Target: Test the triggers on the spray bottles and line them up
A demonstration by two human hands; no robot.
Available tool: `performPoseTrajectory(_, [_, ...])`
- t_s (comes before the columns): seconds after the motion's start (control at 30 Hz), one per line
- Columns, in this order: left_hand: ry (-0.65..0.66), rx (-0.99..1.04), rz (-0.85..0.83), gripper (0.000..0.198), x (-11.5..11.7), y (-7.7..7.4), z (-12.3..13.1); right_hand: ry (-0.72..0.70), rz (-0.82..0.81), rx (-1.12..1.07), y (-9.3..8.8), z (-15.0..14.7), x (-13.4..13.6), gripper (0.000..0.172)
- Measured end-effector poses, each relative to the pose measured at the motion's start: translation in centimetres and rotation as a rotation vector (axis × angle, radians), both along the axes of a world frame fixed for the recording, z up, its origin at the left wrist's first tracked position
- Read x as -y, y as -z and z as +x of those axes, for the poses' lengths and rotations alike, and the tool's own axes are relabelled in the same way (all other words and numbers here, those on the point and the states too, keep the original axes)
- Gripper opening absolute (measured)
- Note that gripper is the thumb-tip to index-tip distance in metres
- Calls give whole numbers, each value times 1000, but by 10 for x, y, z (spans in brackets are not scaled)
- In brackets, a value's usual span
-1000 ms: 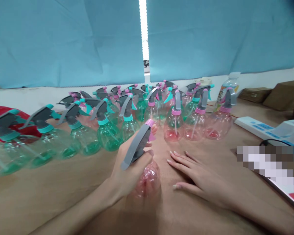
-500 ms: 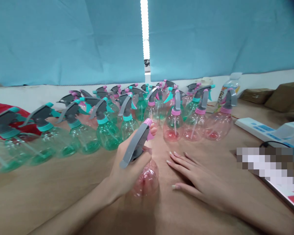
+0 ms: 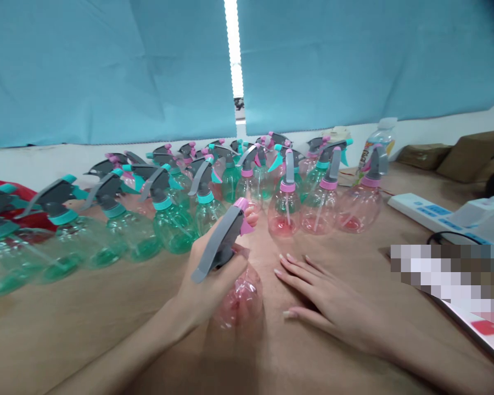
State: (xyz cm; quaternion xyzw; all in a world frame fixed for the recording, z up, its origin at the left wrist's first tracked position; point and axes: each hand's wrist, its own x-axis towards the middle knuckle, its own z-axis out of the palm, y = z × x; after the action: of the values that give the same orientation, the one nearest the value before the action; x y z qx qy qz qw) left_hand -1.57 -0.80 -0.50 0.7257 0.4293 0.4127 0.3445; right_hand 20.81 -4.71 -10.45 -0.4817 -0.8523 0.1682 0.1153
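My left hand (image 3: pixel 214 269) is wrapped round the neck of a pink spray bottle (image 3: pixel 242 299), just under its grey trigger head with a pink nozzle. The bottle's round, see-through body shows below my fingers, and its neck is hidden by them. To the right, my right hand (image 3: pixel 325 302) lies flat on the wooden table (image 3: pixel 148 329) with fingers spread, holding nothing. Beyond my hands stand a row of green spray bottles (image 3: pixel 177 227) on the left and pink spray bottles (image 3: pixel 286 214) on the right.
More green and pink bottles crowd behind the front rows. A drink bottle (image 3: pixel 381 142), cardboard boxes (image 3: pixel 473 156) and a white power strip (image 3: pixel 430 214) lie on the right. Something red (image 3: pixel 24 203) sits at the far left, and a blue cloth (image 3: pixel 107 71) hangs behind.
The whole view has shifted slightly, with things sitting a little further left. My left hand keeps its hold on the pink spray bottle, and my right hand still rests flat.
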Motion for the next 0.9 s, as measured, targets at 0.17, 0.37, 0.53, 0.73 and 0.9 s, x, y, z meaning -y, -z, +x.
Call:
performPoseTrajectory(0.17, [-32,-17,11,31,-2,2,0,1,14,-17,3,2,0,64])
performPoseTrajectory(0.37, [-43,-31,17,32,-5,5,1,-7,-6,-1,1,2,0,66])
performPoseTrajectory(0.53, [-57,-30,6,46,-5,6,2,-11,1,3,3,3,-1,67])
performPoseTrajectory(0.73, [-55,-25,24,44,0,2,6,-13,38,-25,9,6,-1,67])
performPoseTrajectory(0.9, [-37,-21,25,49,1,0,7,-2,18,1,6,4,-1,66])
